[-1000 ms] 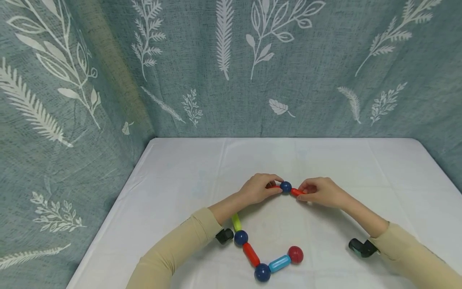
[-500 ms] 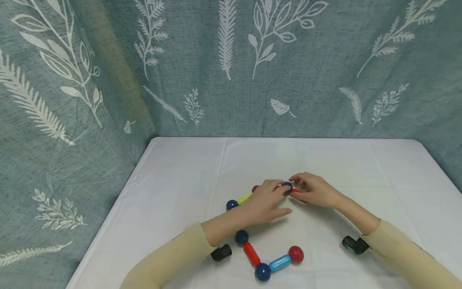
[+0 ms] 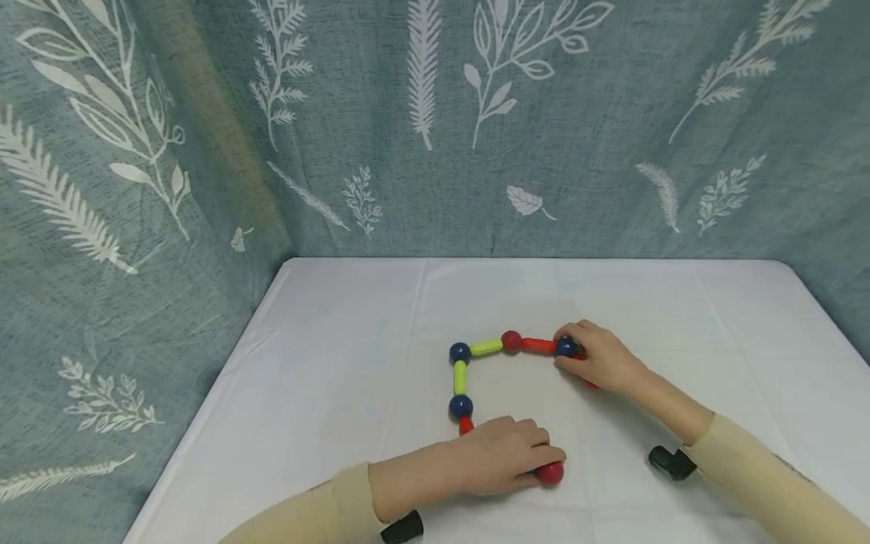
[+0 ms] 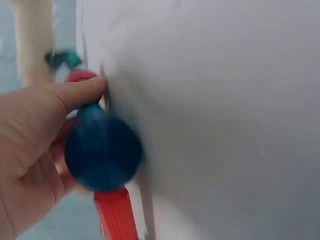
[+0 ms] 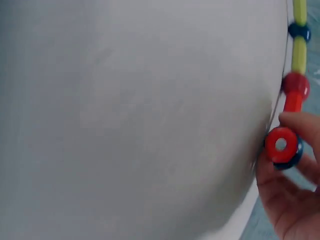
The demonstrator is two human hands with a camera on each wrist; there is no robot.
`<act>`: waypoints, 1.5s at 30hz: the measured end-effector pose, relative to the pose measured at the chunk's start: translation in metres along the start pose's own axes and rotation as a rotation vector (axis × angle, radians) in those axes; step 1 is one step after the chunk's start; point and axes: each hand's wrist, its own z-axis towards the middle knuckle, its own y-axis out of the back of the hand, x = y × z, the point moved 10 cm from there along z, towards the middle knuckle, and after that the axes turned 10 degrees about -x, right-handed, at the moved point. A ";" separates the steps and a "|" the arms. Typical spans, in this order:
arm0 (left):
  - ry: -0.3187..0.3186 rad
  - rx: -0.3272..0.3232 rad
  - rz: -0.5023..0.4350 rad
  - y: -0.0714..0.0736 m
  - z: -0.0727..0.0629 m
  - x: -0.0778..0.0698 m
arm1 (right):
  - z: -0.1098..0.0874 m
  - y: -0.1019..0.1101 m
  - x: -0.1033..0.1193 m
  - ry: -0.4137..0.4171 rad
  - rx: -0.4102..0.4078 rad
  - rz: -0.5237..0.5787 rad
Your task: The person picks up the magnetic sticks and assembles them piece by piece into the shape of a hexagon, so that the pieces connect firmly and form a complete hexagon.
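A chain of magnetic rods and balls lies on the white table. My right hand (image 3: 598, 359) pinches the dark blue ball (image 3: 566, 347) at its far right, where a red rod (image 5: 281, 144) points its metal-tipped end at the right wrist camera. Nearer to me, my left hand (image 3: 499, 457) grips the light blue rod (image 4: 91, 112) beside a red ball (image 3: 549, 474). The left wrist view has a large dark blue ball (image 4: 103, 152) close below those fingers, joined to a red rod (image 4: 117, 215). In the head view my left hand hides that blue ball.
Between the hands the chain runs through a red ball (image 3: 512, 341), lime rods (image 3: 485, 347) and dark blue balls (image 3: 460, 353). Black wrist devices (image 3: 671, 462) hang under both sleeves. A patterned blue-green curtain (image 3: 435, 128) stands behind the table (image 3: 340, 317).
My left hand has left the far blue ball and come down to the near end of the chain. My right hand now pinches that blue ball. The lime rods have swung into a corner.
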 end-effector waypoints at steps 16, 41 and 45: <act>0.154 -0.177 -0.204 0.006 -0.029 0.054 | -0.039 0.025 0.010 0.395 0.052 -0.151; -0.085 -0.445 -0.082 0.031 -0.071 0.072 | -0.040 0.021 0.011 0.417 0.006 -0.111; -0.108 -0.465 -0.132 0.037 -0.063 0.060 | -0.040 0.021 0.011 0.412 0.009 -0.108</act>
